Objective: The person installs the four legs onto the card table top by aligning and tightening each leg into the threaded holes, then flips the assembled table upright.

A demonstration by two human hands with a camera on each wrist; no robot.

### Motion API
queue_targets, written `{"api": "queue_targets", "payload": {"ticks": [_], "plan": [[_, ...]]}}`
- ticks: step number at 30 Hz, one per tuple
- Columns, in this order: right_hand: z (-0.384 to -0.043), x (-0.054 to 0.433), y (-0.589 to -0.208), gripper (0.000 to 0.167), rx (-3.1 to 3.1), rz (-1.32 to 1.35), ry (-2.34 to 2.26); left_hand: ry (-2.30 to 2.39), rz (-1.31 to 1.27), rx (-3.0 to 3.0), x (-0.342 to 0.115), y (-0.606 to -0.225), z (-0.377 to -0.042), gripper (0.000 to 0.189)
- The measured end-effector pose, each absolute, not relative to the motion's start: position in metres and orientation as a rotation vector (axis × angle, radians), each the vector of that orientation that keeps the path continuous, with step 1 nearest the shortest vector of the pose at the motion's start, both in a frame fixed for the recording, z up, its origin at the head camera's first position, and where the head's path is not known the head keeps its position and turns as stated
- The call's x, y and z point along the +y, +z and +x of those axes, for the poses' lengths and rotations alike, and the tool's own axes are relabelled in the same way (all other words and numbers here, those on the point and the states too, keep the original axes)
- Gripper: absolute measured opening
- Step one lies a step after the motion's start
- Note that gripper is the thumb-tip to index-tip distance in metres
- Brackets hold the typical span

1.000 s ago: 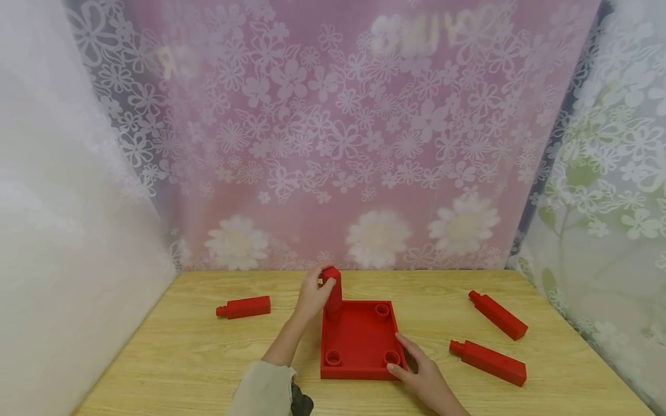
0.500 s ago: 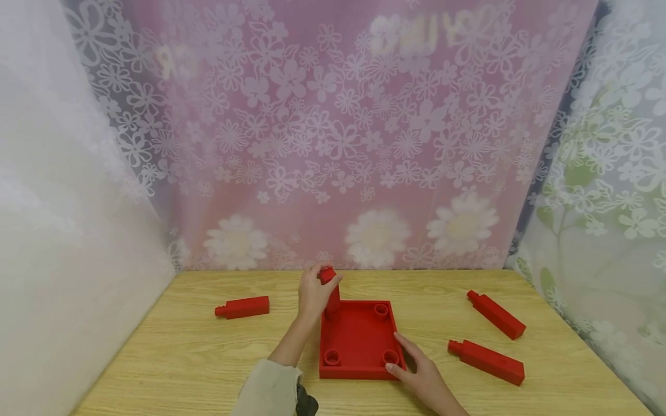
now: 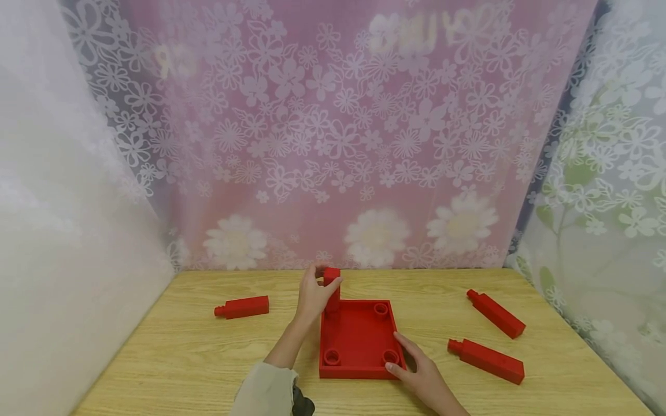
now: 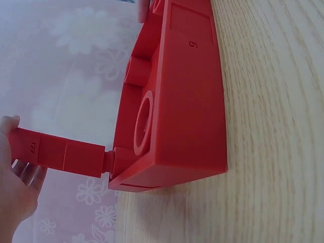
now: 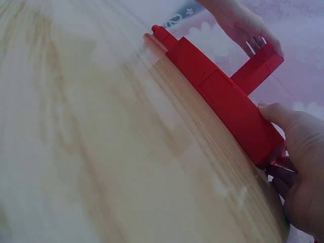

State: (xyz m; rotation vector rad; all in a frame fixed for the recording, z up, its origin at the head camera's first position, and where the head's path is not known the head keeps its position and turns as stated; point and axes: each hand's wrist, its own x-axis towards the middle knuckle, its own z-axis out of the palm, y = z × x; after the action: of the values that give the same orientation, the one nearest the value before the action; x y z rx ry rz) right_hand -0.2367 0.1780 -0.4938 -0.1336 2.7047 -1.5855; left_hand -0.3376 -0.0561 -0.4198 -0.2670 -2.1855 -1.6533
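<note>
A red square tabletop [image 3: 359,338] with a raised rim lies underside up, a round socket in each corner. At its far left corner a red table leg [image 3: 332,292] stands upright, held near the top between the thumb and fingers of my left hand [image 3: 313,297]. In the left wrist view, the leg's narrow neck [image 4: 107,162] meets the socket, with part of the neck showing. My right hand [image 3: 424,378] grips the tabletop's near right corner, its thumb over the rim by the socket and its fingers along the right side.
One more red leg [image 3: 242,307] lies on the wooden table [image 3: 208,364] to the left. Off to the right lie two others, a farther leg [image 3: 496,314] and a nearer leg [image 3: 486,361]. A flowered curtain [image 3: 333,144] hangs behind the table.
My left hand has shifted its thumb and fingers around the top of the leg, which has turned slightly in place. The right hand and the tabletop stay where they were.
</note>
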Motion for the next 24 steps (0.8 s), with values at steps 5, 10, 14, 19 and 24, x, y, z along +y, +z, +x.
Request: {"api": "queue_targets", "payload": {"ticks": [5, 10, 14, 19, 24], "plan": [[-0.2366, 0.1785, -0.4937, 0.073, 2.704, -0.147, -1.594, -1.574, -0.298, -2.216, -0.0565, -0.4181, -0.3367, 0.032], [-0.2366, 0.1790, -0.4943, 0.073, 2.707, -0.158, -1.594, -1.462, -0.294, -2.249, -0.0549, -0.4151, -0.3347, 0.026], [-0.2365, 0.1791, -0.4942, 0.074, 2.709, -0.150, -1.587, -1.427, -0.285, -2.265, -0.0523, -0.4131, -0.3336, 0.025], [-0.2368, 0.1791, -0.4944, 0.074, 2.703, -0.142, -1.589, -1.414, -0.247, -2.298, -0.0497, -0.4140, -0.3357, 0.031], [-0.2369, 0.1793, -0.4947, 0.073, 2.703, -0.147, -1.591, -1.386, -0.235, -2.269, -0.0492, -0.4149, -0.3377, 0.030]]}}
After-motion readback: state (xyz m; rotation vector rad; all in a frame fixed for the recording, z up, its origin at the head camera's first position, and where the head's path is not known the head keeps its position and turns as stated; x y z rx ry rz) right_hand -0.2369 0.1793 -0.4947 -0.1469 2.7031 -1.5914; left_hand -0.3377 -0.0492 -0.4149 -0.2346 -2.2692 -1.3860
